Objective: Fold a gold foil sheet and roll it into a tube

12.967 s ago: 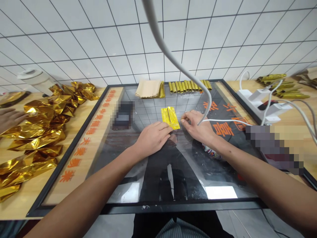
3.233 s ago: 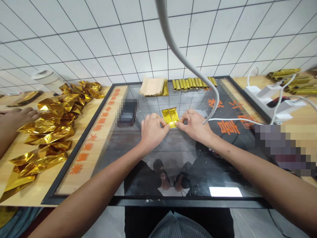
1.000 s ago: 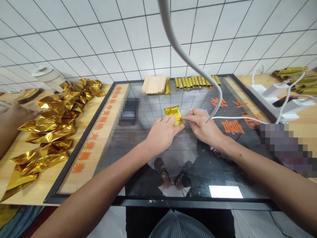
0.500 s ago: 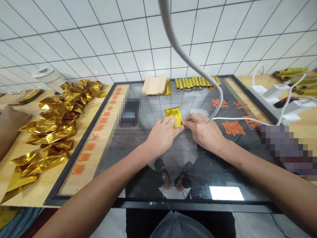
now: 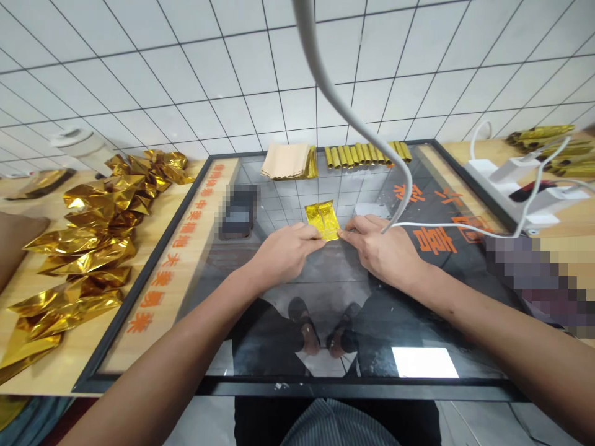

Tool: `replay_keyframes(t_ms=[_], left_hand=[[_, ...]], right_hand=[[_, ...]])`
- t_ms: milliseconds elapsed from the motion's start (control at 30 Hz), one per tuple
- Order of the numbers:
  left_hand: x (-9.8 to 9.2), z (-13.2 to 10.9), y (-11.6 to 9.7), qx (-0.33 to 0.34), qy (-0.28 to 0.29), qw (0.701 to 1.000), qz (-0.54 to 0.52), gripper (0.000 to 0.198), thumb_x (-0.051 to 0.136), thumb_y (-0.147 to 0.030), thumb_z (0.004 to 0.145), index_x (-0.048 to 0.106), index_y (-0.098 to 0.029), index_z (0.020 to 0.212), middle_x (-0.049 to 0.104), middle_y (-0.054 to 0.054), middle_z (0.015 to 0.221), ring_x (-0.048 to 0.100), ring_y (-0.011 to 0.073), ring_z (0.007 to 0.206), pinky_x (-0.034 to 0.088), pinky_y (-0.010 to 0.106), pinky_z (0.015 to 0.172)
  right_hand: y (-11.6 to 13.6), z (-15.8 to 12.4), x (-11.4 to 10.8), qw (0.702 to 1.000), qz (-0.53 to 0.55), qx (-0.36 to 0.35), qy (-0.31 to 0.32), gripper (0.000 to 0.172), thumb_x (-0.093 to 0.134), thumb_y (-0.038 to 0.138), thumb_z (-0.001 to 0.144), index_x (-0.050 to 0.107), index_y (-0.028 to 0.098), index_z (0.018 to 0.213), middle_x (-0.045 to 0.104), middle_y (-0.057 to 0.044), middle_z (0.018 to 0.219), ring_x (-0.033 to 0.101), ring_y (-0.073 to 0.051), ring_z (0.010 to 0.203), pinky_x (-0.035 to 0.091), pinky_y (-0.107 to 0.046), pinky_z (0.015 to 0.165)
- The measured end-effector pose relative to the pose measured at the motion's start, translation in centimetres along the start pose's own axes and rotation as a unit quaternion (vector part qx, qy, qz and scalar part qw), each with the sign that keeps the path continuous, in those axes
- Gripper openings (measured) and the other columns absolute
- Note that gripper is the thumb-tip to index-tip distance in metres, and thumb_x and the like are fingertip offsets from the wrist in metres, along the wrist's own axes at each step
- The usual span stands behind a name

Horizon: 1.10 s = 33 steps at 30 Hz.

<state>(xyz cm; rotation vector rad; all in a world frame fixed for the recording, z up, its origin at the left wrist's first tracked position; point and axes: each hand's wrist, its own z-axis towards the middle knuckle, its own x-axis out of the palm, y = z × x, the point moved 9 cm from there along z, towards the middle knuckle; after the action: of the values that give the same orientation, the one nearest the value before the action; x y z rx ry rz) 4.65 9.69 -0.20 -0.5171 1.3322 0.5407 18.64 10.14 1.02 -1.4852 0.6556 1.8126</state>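
Note:
A small sheet of gold foil paper (image 5: pixel 323 220), its sides folded in to a seam at the middle, lies flat on the dark glass panel (image 5: pixel 274 328). My left hand (image 5: pixel 289 251) pinches its lower left corner between thumb and forefinger. At the lower right corner, my right hand (image 5: pixel 372 241) has its thumb and fingers closed on the edge. Behind the foil stand a stack of tan-backed gold paper (image 5: pixel 286 161) and a row of several rolled gold tubes (image 5: pixel 362 155).
Folded gold foil pieces (image 5: pixel 88 248) are heaped on the left, near another person's arm (image 5: pixel 18 244). A blurred dark phone-like object (image 5: pixel 238 212) lies on the glass. A white cable (image 5: pixel 344 111) hangs in front; a power strip (image 5: pixel 495 192) is at right.
My left hand has slid left and off the middle of the foil to its lower left corner, baring more of the sheet. My right hand stays at the right corner.

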Motion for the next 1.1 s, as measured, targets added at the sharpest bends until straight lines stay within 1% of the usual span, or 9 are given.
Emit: replay_keyframes(t_ms=[100, 167, 267, 333, 467, 600, 800, 933, 1100], left_hand=[[-0.2, 0.0, 0.1, 0.002, 0.0, 1.0, -0.006, 0.049, 0.038, -0.007, 0.101, 0.075, -0.022, 0.129, 0.074, 0.009, 0.127, 0.066, 0.0246, 0.113, 0.056, 0.04, 0.094], [-0.2, 0.1, -0.1, 0.005, 0.0, 1.0, -0.001, 0.048, 0.038, -0.007, 0.101, 0.075, -0.021, 0.129, 0.074, 0.01, 0.124, 0.066, 0.025, 0.113, 0.056, 0.04, 0.095], [-0.2, 0.2, -0.3, 0.008, 0.003, 1.0, 0.007, 0.048, 0.038, -0.008, 0.101, 0.075, -0.021, 0.129, 0.074, 0.01, 0.122, 0.066, 0.0253, 0.111, 0.056, 0.041, 0.094], [-0.1, 0.2, -0.3, 0.008, 0.005, 1.0, 0.012, 0.048, 0.037, -0.009, 0.103, 0.075, -0.02, 0.13, 0.074, 0.011, 0.123, 0.066, 0.0254, 0.111, 0.057, 0.041, 0.094], [-0.4, 0.0, 0.0, 0.01, -0.001, 1.0, 0.007, 0.046, 0.041, -0.008, 0.103, 0.077, -0.022, 0.129, 0.076, 0.009, 0.129, 0.068, 0.0248, 0.115, 0.058, 0.04, 0.096], [-0.8, -0.4, 0.9, 0.027, -0.028, 0.999, -0.015, 0.047, 0.045, -0.005, 0.1, 0.081, -0.024, 0.123, 0.079, 0.007, 0.131, 0.073, 0.0235, 0.113, 0.06, 0.041, 0.096], [-1.0, -1.1, 1.8, 0.066, -0.065, 0.995, -0.044, 0.042, 0.05, -0.005, 0.097, 0.082, -0.024, 0.116, 0.08, 0.005, 0.132, 0.076, 0.0234, 0.118, 0.062, 0.044, 0.101], [-0.9, -1.3, 2.1, 0.068, -0.07, 0.993, -0.059, 0.04, 0.051, -0.005, 0.096, 0.082, -0.025, 0.112, 0.08, 0.003, 0.133, 0.076, 0.021, 0.119, 0.061, 0.041, 0.106], [-1.0, -1.2, 1.5, 0.061, -0.057, 0.996, -0.008, 0.038, 0.05, -0.007, 0.098, 0.081, -0.024, 0.114, 0.08, 0.003, 0.132, 0.075, 0.0226, 0.119, 0.061, 0.04, 0.103]], right_hand=[[0.3, -0.1, -0.1, 1.0, -0.016, -0.008, 0.006, 0.034, 0.05, 0.009, 0.102, 0.078, 0.019, 0.12, 0.076, -0.011, 0.114, 0.063, -0.027, 0.098, 0.042, -0.039, 0.076], [0.5, -0.2, -0.2, 1.0, -0.027, -0.012, 0.003, 0.035, 0.051, 0.01, 0.102, 0.076, 0.02, 0.123, 0.076, -0.011, 0.114, 0.063, -0.028, 0.098, 0.041, -0.04, 0.076], [0.8, -0.3, -0.3, 0.999, -0.041, -0.021, -0.007, 0.043, 0.051, 0.01, 0.102, 0.071, 0.022, 0.139, 0.076, -0.012, 0.121, 0.064, -0.028, 0.1, 0.041, -0.04, 0.075], [1.1, -0.4, -0.4, 0.998, -0.046, -0.034, -0.009, 0.046, 0.051, 0.01, 0.102, 0.07, 0.023, 0.141, 0.075, -0.012, 0.125, 0.064, -0.028, 0.102, 0.041, -0.04, 0.075], [1.2, -0.3, -0.1, 0.998, -0.05, -0.035, 0.015, 0.039, 0.053, 0.011, 0.102, 0.075, 0.023, 0.132, 0.075, -0.011, 0.121, 0.063, -0.028, 0.101, 0.04, -0.039, 0.073], [1.2, -0.1, 0.1, 0.998, -0.052, -0.021, 0.041, 0.032, 0.054, 0.012, 0.102, 0.076, 0.02, 0.125, 0.076, -0.011, 0.119, 0.063, -0.028, 0.1, 0.039, -0.039, 0.07], [1.4, 0.0, 0.1, 0.997, -0.06, -0.019, 0.048, 0.026, 0.054, 0.01, 0.102, 0.076, 0.018, 0.115, 0.076, -0.011, 0.115, 0.062, -0.027, 0.096, 0.037, -0.04, 0.068], [1.3, -0.1, 0.0, 0.997, -0.055, -0.024, 0.045, 0.027, 0.054, 0.01, 0.102, 0.075, 0.019, 0.115, 0.077, -0.011, 0.114, 0.061, -0.027, 0.096, 0.035, -0.04, 0.066], [1.6, -0.1, 0.4, 0.996, -0.055, -0.023, 0.062, 0.028, 0.052, 0.01, 0.102, 0.075, 0.017, 0.118, 0.075, -0.012, 0.115, 0.063, -0.028, 0.097, 0.037, -0.041, 0.065]])
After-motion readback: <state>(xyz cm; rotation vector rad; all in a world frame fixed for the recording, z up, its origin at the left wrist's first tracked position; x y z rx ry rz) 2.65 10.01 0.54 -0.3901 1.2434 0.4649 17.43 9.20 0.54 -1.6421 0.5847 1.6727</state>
